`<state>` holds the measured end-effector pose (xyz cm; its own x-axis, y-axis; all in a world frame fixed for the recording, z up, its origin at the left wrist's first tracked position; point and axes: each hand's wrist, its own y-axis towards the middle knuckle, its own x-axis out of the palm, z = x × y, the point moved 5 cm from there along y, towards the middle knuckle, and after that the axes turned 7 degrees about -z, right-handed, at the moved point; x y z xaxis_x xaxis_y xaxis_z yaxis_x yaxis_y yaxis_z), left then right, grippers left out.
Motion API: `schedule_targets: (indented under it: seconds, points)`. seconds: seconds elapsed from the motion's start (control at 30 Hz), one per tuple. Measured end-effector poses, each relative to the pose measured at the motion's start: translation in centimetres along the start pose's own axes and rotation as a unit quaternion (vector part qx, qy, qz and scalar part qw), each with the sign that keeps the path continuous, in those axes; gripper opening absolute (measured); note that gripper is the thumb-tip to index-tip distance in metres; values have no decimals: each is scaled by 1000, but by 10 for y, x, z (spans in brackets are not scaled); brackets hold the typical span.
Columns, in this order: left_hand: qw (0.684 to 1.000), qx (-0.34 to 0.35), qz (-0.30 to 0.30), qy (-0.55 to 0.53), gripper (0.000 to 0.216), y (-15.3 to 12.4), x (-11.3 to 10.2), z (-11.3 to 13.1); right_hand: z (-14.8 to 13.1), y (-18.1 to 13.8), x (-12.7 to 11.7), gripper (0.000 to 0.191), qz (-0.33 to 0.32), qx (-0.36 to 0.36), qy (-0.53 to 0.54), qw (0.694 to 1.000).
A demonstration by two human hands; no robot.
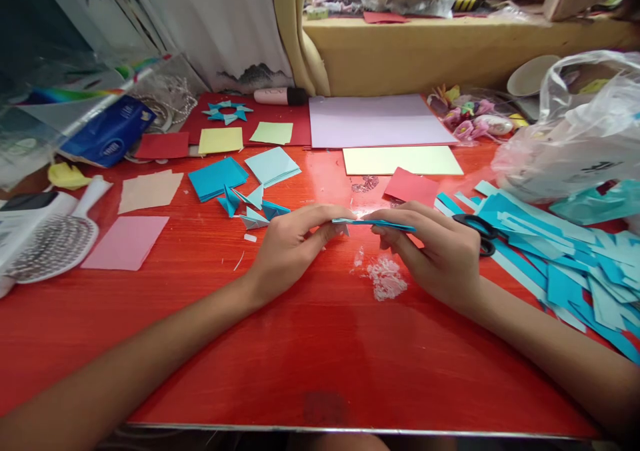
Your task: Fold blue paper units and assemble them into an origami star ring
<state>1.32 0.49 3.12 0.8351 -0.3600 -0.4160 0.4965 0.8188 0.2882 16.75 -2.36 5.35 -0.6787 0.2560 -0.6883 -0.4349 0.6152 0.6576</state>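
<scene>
Between my two hands is a folded blue paper piece, seen nearly edge-on above the red table. The fingers of my left hand pinch its pale left end. My right hand grips the blue right part between thumb and fingers. Beyond my left hand lie several folded blue and pale paper units. Behind them are a stack of blue squares and a stack of light blue squares. A ring of joined folded units rests farther back. Black-handled scissors lie just past my right hand.
Blue paper strips heap up on the right beside a white plastic bag. A hairbrush and a pink square lie left. Lilac sheets are at the back. A worn white patch marks the red table.
</scene>
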Motion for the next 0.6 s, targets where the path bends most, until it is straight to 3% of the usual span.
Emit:
schedule_targets:
  seconds: [0.6]
  points:
    - [992, 69, 20, 103, 20, -3, 0, 9, -12, -7, -3, 33, -20, -132, -196, 971]
